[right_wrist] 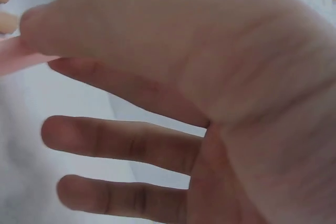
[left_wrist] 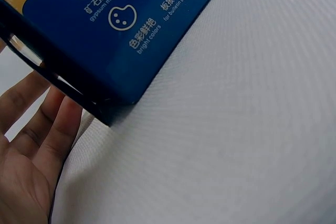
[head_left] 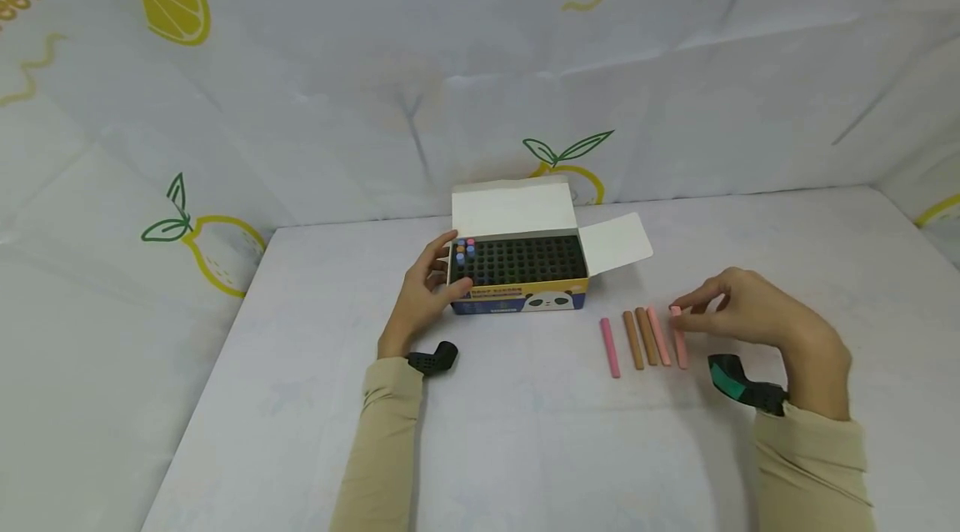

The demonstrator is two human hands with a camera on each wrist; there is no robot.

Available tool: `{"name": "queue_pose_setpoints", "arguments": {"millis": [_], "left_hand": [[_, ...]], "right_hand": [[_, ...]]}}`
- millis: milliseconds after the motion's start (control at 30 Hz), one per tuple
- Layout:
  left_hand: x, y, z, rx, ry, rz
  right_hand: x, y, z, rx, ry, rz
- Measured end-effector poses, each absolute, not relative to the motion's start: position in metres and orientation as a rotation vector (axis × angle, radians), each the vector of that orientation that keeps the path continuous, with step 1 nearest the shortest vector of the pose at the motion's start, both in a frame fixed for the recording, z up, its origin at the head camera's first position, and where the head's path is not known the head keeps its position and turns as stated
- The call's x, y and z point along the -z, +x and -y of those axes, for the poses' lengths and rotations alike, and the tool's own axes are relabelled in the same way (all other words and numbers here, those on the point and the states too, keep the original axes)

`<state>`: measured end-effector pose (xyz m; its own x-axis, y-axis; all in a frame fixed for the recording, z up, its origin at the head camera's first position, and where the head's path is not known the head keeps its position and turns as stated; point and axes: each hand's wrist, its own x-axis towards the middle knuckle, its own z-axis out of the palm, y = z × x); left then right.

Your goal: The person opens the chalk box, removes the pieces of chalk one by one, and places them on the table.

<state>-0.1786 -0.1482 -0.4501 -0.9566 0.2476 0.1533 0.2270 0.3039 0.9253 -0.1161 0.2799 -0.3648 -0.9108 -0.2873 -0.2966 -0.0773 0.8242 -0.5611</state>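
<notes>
A chalk box [head_left: 517, 298] printed with a panda stands with its lid up, a black holed insert [head_left: 528, 258] inside. Blue, orange and pink chalk ends [head_left: 461, 258] poke out at the insert's left end. My left hand [head_left: 426, 292] grips the box's left end, thumb at the front edge; in the left wrist view its fingers [left_wrist: 63, 124] lie along the box's side. To the right of the box, my right hand [head_left: 753, 311] pinches a light pink chalk stick [head_left: 679, 348] near its top between thumb and index finger. The right wrist view shows the other fingers [right_wrist: 121, 140] extended.
Left of the pinched stick lie another light pink stick [head_left: 658, 336], two brown sticks [head_left: 633, 340] and a deeper pink stick [head_left: 611, 348]. The box's side flap [head_left: 618, 244] juts out to the right. A lemon-print cloth [head_left: 337, 98] hangs behind the white table [head_left: 525, 449].
</notes>
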Motion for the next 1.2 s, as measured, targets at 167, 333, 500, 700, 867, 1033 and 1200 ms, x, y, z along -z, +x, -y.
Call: {"name": "queue_pose_setpoints", "arguments": {"millis": [167,333,500,700,867,1033,1200], "left_hand": [[0.449,-0.179,0.148,-1.786,0.473,-2.525],[0.447,-0.179,0.148,-1.791,0.485,-2.523],[0.446,-0.178,0.148,-1.785,0.477,-2.521],[0.448,-0.179,0.149,-1.782,0.479,-2.522],[0.448,-0.179,0.149,-1.783,0.485,-2.525],[0.450,-0.180,0.149,-1.781,0.492,-2.528],[0.450,-0.180,0.149,-1.783,0.492,-2.525]], "right_hand": [[0.371,-0.120,-0.279,0.805,-0.238,-2.646],[0.378,-0.122,-0.280,0.824,-0.220,-2.646],[0.386,-0.124,-0.283,0.827,-0.222,-2.640],[0.392,-0.126,-0.282,0.809,-0.220,-2.653],[0.393,-0.127,-0.282,0.789,-0.203,-2.665],[0.393,-0.127,-0.282,0.781,-0.195,-2.667],[0.393,-0.127,-0.282,0.782,-0.196,-2.665]]}}
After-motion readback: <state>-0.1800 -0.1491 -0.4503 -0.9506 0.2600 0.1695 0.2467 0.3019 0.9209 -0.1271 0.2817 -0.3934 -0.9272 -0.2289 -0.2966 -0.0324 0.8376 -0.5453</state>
